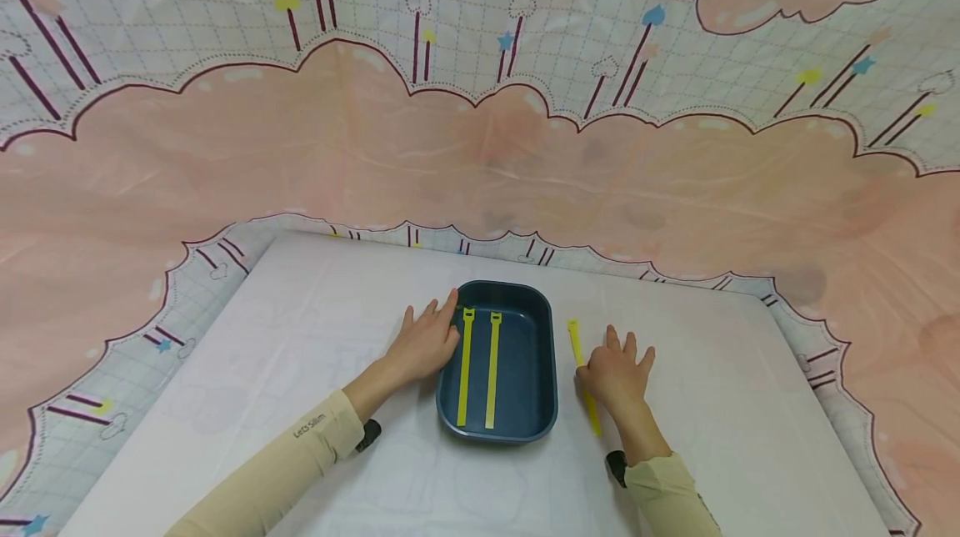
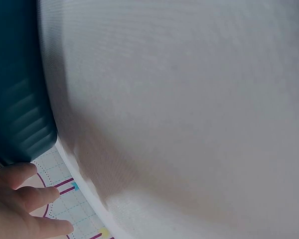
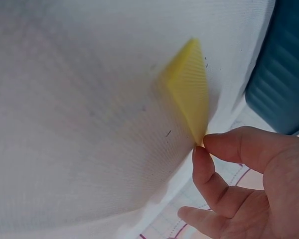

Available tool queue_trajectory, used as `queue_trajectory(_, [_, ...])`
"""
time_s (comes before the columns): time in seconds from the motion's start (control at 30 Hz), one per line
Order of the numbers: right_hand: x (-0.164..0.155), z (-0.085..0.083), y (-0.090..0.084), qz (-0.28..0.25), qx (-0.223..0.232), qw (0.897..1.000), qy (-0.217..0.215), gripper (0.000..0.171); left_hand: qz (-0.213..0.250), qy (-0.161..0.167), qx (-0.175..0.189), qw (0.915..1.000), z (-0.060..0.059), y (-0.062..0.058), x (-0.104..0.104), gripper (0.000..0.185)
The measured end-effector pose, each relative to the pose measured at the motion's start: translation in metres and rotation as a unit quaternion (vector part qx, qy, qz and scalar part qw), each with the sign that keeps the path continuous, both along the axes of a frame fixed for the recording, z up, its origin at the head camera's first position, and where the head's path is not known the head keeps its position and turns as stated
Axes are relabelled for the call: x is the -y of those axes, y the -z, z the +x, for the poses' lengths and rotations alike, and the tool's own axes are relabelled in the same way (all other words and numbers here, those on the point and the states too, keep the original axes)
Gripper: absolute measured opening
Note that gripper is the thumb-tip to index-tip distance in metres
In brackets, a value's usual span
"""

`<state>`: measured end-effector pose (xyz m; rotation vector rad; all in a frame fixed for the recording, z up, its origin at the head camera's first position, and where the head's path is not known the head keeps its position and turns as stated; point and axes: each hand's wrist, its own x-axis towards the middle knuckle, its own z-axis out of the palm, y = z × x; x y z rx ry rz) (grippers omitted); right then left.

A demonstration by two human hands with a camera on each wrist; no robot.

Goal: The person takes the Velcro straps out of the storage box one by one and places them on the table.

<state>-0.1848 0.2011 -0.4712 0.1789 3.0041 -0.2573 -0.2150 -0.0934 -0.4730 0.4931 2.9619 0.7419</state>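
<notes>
A dark blue tray (image 1: 525, 370) sits mid-table with two yellow strips (image 1: 465, 366) (image 1: 492, 370) lying lengthwise inside. My left hand (image 1: 423, 341) lies flat on the white table, fingers straight against the tray's left rim; in the left wrist view the fingers (image 2: 25, 199) show beside the tray's wall (image 2: 15, 99). A third yellow strip (image 1: 575, 343) lies on the table right of the tray. My right hand (image 1: 618, 374) rests over its near part. In the right wrist view, thumb and forefinger (image 3: 207, 169) pinch this strip (image 3: 189, 94) at its edge.
The white table surface (image 1: 300, 337) spreads wide on both sides of the tray. A pink cloud-patterned cloth (image 1: 480, 145) hangs behind and drapes around the table's edges. Cream sleeves cover both forearms.
</notes>
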Motion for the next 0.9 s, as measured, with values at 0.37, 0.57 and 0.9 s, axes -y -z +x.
queue_trajectory(0.37, [0.001,0.0011,0.0003,0.008,-0.004,1.0,-0.002,0.022,-0.002,0.002,0.0,1.0,0.001,-0.0014,0.0007,0.06])
queue_trajectory(0.57, [0.0005,0.001,0.0003,0.008,-0.007,1.0,-0.003,0.021,-0.002,0.003,-0.001,1.0,0.0005,-0.0013,0.0011,0.06])
queue_trajectory(0.9, [0.0007,0.0002,-0.0007,0.014,0.0,1.0,-0.002,0.021,-0.004,0.002,-0.002,1.0,0.0,-0.0011,0.0008,0.06])
